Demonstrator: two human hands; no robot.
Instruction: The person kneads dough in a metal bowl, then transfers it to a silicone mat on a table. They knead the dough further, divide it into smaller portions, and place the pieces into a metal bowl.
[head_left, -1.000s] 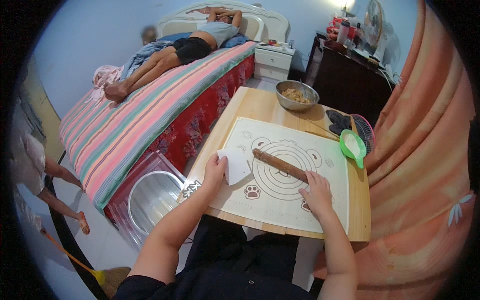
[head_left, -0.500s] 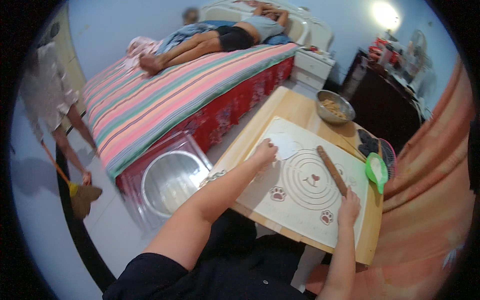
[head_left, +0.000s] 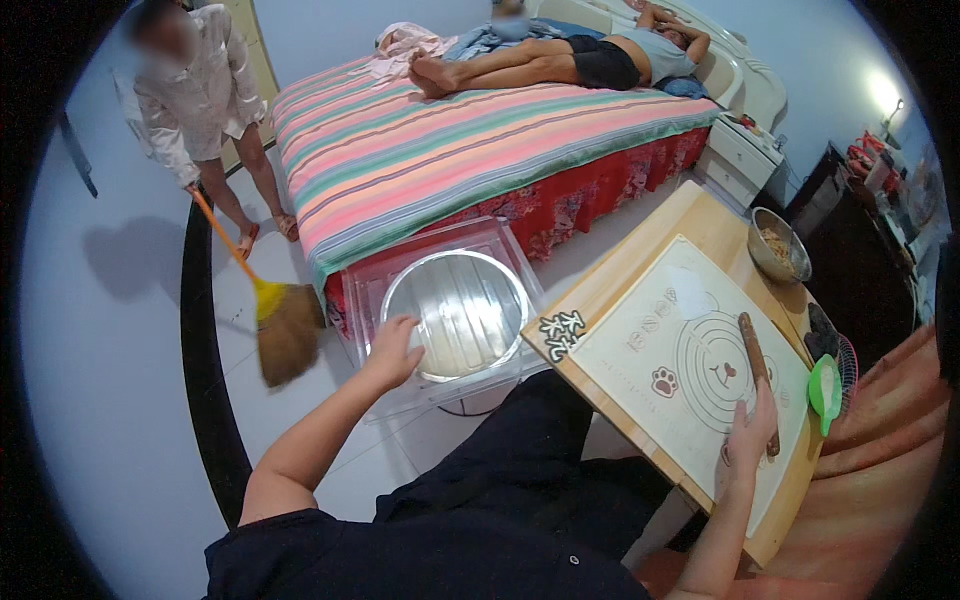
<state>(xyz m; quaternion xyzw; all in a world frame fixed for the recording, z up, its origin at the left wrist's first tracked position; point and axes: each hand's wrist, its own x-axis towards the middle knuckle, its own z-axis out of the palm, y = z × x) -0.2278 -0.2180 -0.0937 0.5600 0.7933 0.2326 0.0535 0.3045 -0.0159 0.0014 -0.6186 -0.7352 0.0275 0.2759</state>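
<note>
My left hand [head_left: 393, 352] is held over the near left edge of a round metal tray [head_left: 455, 315]. Its thumb and fingers are apart, and nothing shows in it. My right hand [head_left: 752, 428] is closed around the lower part of a brown wooden rolling pin [head_left: 751, 346]. That pin lies slantwise over the right side of a cream mat [head_left: 625, 365] printed with rings, a bear face and paw prints. Near the mat's far edge lies a thin white sheet [head_left: 686, 291], perhaps rolled dough.
The mat covers most of a wooden table [head_left: 695, 207]. A metal bowl [head_left: 779, 246] of brownish food and a green scoop [head_left: 825, 392] of white powder stand along its right side. The tray rests on a clear plastic stand [head_left: 362, 262]. Left, a person holds a broom [head_left: 287, 335]; another lies on the striped bed [head_left: 420, 150].
My left hand has left the white sheet and moved left over the tray. My right hand still holds the rolling pin. The view has swung left, showing more of the person with the broom.
</note>
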